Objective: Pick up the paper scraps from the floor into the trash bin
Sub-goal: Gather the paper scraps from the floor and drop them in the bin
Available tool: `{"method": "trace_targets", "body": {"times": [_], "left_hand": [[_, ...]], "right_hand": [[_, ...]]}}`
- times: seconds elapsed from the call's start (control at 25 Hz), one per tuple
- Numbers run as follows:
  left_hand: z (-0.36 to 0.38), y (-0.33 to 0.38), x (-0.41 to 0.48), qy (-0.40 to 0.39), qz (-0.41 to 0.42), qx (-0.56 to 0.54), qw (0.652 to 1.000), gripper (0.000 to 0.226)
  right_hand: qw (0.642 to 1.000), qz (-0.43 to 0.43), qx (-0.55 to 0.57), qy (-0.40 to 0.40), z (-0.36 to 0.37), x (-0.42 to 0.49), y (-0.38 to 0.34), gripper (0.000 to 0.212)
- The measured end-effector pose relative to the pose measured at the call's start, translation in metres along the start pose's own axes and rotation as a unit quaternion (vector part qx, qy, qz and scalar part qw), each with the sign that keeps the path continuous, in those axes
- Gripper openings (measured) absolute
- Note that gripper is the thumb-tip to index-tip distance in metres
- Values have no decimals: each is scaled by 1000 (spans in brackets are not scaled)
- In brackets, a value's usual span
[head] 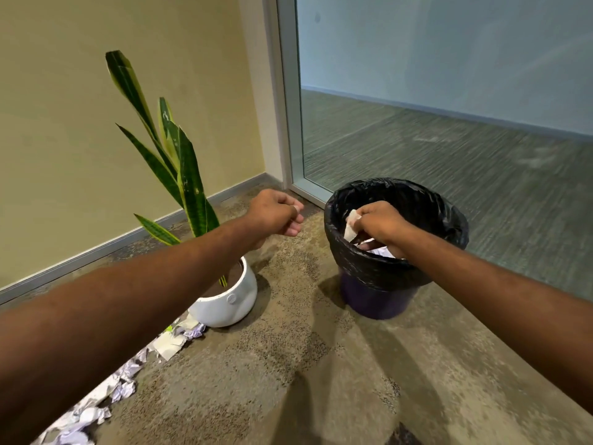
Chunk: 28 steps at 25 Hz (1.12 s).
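A dark trash bin (378, 300) lined with a black plastic bag stands on the carpet at centre right, with white paper lying inside it. My right hand (382, 224) is over the bin's opening and grips a white paper scrap (351, 224) that sticks out to the left of the fist. My left hand (277, 215) hovers in the air left of the bin, its fingers curled with nothing visible in them. Several crumpled white and lilac paper scraps (122, 385) lie on the floor at lower left, partly hidden under my left forearm.
A snake plant in a white pot (229, 301) stands just left of the bin, below my left forearm. A beige wall with a grey skirting board runs behind it. A glass partition (449, 107) with a pale frame stands right behind the bin. Brown carpet (288, 380) fills the foreground.
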State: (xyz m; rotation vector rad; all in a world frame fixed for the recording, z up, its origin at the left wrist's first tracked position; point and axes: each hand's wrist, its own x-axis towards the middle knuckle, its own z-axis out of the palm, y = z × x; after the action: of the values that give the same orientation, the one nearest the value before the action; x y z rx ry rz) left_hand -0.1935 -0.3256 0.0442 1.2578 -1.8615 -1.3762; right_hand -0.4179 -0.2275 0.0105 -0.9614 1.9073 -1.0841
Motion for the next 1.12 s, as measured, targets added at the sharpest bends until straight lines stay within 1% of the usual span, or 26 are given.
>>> {"method": "trace_targets", "body": {"times": [0.08, 0.16, 0.24, 0.36, 0.4, 0.48, 0.6, 0.68, 0.76, 0.88, 0.96, 1.04, 1.08, 1.12], "left_hand": [[-18, -8, -6, -11, -20, -15, 1000, 11], [-40, -19, -14, -27, -32, -8, 999, 13], [-67, -36, -26, -45, -46, 14, 998, 13], [-112, -70, -43, -59, -75, 75, 993, 14], [-128, -84, -49, -64, -88, 97, 989, 14], [-162, -114, -62, -80, -118, 143, 979, 13], [-207, -155, -82, -100, -167, 213, 958, 10], [-235, -181, -93, -108, -195, 253, 941, 12], [-257, -207, -98, -106, -203, 287, 930, 16], [-282, -240, -101, -97, -213, 326, 916, 24], [-293, -260, -101, -93, -220, 340, 910, 36], [-299, -282, -99, -105, -231, 348, 902, 53], [-297, -292, -99, -115, -233, 365, 894, 62], [-298, -307, -97, -128, -233, 388, 883, 72]], "right_hand": [[999, 3, 2, 42, 0, 3, 0, 18], [995, -16, -27, 90, 2, 5, -3, 13], [989, -49, -65, 123, 9, 4, -9, 9], [975, -123, -127, 131, 32, -16, -34, 15], [970, -153, -150, 119, 44, -24, -45, 17], [958, -205, -188, 66, 77, -42, -71, 17], [937, -235, -249, -67, 135, -71, -106, 13], [910, -244, -301, -149, 182, -86, -120, 12], [867, -261, -370, -209, 230, -95, -122, 17], [793, -273, -473, -269, 303, -99, -104, 34], [765, -273, -504, -294, 347, -101, -84, 47], [757, -260, -518, -300, 391, -98, -56, 56], [760, -243, -523, -299, 407, -97, -42, 60], [772, -208, -521, -298, 426, -93, -27, 64]]}}
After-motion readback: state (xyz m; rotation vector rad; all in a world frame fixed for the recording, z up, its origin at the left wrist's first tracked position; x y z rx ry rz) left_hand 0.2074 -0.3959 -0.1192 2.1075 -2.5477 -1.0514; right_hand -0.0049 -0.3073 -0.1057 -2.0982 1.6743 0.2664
